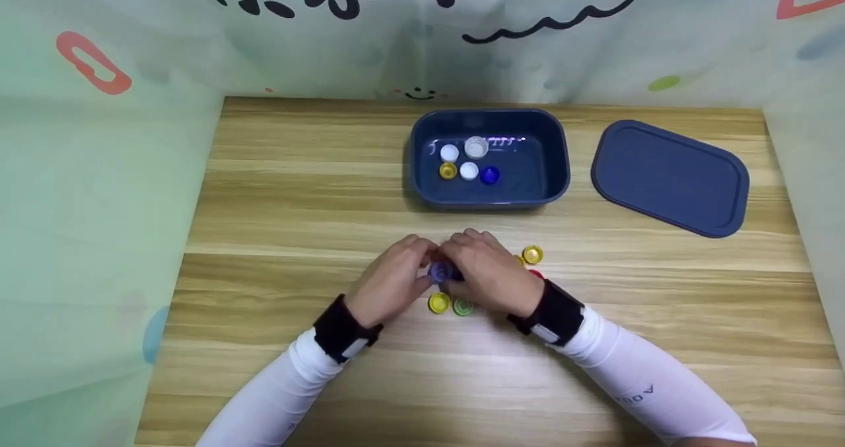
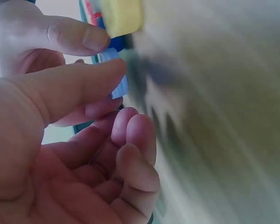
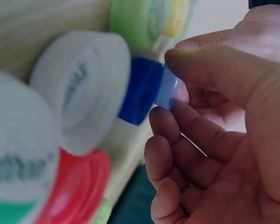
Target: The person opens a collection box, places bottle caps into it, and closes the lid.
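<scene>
A pale blue bottle cap (image 1: pixel 440 272) is held between my two hands, low over the wooden table. My left hand (image 1: pixel 395 278) pinches it from the left, its thumb lying across the cap (image 2: pixel 121 87) in the left wrist view. From the other side my right hand (image 1: pixel 492 272) has thumb and forefinger at the same cap (image 3: pixel 167 88). Close by is a dark blue cap (image 3: pixel 140 91), beside a white cap (image 3: pixel 91 93). A yellow cap (image 1: pixel 438 303) and a green cap (image 1: pixel 463 307) lie just below the hands. My right hand partly hides other caps.
Behind the hands stands a dark blue box (image 1: pixel 488 203) containing several white, gold and blue caps. Its lid (image 1: pixel 670 179) lies flat to the right. Another yellow cap (image 1: pixel 533 255) and a red cap (image 1: pixel 536 274) sit beyond my right wrist. A printed cloth (image 1: pixel 330 57) hangs behind the table.
</scene>
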### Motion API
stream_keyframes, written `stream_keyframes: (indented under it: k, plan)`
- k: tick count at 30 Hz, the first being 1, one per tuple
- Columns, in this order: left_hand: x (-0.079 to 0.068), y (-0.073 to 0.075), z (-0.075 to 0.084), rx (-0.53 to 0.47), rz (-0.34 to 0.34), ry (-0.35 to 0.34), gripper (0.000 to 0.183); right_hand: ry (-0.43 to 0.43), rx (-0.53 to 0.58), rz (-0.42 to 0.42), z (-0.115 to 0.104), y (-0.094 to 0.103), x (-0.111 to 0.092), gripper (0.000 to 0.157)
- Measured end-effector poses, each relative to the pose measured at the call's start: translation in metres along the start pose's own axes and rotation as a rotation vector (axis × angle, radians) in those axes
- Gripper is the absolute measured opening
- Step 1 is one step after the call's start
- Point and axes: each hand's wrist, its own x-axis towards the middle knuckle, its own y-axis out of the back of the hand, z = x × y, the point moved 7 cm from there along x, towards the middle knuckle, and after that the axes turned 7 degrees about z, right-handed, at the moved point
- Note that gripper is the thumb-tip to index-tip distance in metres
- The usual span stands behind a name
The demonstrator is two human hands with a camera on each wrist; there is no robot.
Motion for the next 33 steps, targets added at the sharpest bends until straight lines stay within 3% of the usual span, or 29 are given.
stream_keyframes:
  k: [7,12,15,24,33]
  plan:
    - [0.012,0.020,0.010,-0.096,0.110,0.002,0.037,-0.008,0.113,0.113,0.003,0.030,0.002,0.031]
    - [0.024,0.033,0.020,-0.212,0.231,-0.005,0.031,-0.053,0.204,0.195,0.010,0.054,0.003,0.030]
    - [0.034,0.038,0.027,-0.283,0.269,0.010,0.027,-0.083,0.244,0.252,0.016,0.068,0.002,0.030]
    - [0.077,0.040,0.043,-0.425,0.298,0.104,0.026,-0.197,0.292,0.445,0.046,0.102,0.002,0.034]
    - [0.124,0.024,0.051,-0.585,0.241,0.165,0.036,-0.338,0.257,0.503,0.093,0.118,0.011,0.035]
